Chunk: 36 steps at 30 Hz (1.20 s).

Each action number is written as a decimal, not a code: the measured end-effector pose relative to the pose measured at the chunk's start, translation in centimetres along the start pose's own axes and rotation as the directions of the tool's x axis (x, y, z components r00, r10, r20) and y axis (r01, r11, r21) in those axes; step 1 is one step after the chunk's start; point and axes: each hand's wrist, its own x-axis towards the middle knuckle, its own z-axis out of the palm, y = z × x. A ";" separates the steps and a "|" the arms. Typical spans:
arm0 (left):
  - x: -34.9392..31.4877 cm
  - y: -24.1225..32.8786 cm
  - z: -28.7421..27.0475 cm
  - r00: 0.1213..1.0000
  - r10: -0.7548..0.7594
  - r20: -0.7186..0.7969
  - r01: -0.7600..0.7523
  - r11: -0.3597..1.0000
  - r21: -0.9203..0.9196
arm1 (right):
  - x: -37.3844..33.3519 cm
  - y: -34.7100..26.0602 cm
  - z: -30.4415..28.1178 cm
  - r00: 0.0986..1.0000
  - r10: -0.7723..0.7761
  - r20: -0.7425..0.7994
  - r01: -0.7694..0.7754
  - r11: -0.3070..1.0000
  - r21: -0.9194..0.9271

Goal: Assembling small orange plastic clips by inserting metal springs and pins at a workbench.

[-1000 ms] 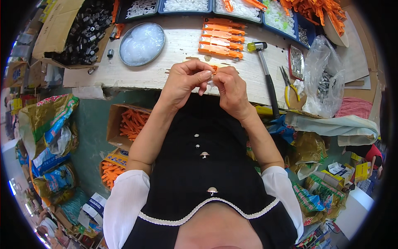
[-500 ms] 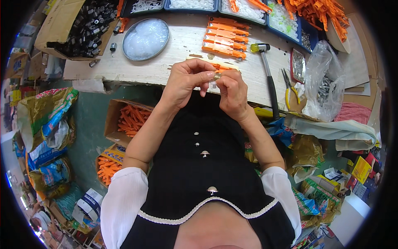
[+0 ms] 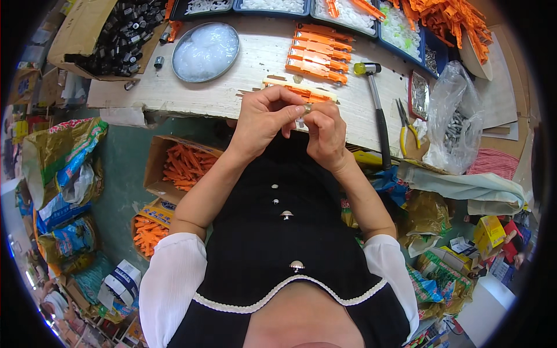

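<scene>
My left hand and my right hand meet at the table's near edge, fingertips pinched together around a small part that looks metallic; its kind is too small to tell. A whitish bit shows just below the fingers. Right beyond my knuckles, an orange plastic piece lies in a pale strip-like holder. Farther back, several orange plastic parts lie side by side in a row. To their right rests a hammer with a yellow-and-black head.
At the left stand a round dish of clear gel and a carton of black cylinders. Blue trays of white parts line the back. Yellow-handled pliers and a plastic bag of metal pieces lie right. Boxes of orange parts stand below.
My hands stay together at the edge with slight finger movement. The orange piece in its holder shows a little more now. The whole view has shifted slightly.
</scene>
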 end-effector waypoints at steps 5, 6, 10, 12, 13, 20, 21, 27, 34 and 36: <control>0.2 0.0 -0.1 0.999 -0.033 -0.030 0.035 0.997 0.073 | -0.2 0.5 0.4 1.000 0.005 -0.001 -0.005 1.000 -0.008; 0.2 -0.1 -0.2 0.999 -0.035 -0.030 0.037 0.997 0.072 | -0.3 0.5 0.5 1.000 0.007 -0.001 -0.007 1.000 -0.008; 0.0 -1.2 -0.4 0.996 -0.017 -0.088 0.018 1.000 0.014 | -0.3 0.6 0.9 0.998 0.067 0.014 -0.067 0.997 -0.028; 0.0 -1.3 -0.5 0.994 0.019 -0.110 -0.020 1.000 -0.009 | -0.2 0.5 1.1 0.997 0.072 0.010 -0.071 0.997 -0.037; 0.0 -1.3 -0.5 0.993 -0.017 -0.120 0.015 1.000 -0.023 | 0.0 0.4 1.1 0.995 0.096 0.026 -0.094 0.994 -0.056; -0.2 -2.3 -0.8 0.996 -0.042 -0.077 0.028 0.986 -0.166 | 0.4 0.3 1.2 0.988 0.150 0.043 -0.143 0.982 -0.127; -0.1 -2.4 -0.9 0.997 -0.039 -0.072 0.026 0.986 -0.164 | 0.5 0.4 1.1 0.988 0.147 0.039 -0.141 0.981 -0.130; 0.3 -1.7 -1.4 0.996 0.083 -0.042 -0.086 0.994 -0.063 | 1.4 0.5 0.6 0.960 0.267 0.087 -0.275 0.956 0.098; 0.3 -1.0 -1.2 0.994 0.107 -0.003 -0.107 0.992 0.062 | 2.3 0.8 -0.9 0.857 0.434 0.279 -0.509 0.800 0.318; 0.4 -0.8 -1.2 0.987 0.156 0.033 -0.159 0.977 0.141 | 2.4 0.6 -0.9 0.836 0.456 0.305 -0.541 0.777 0.322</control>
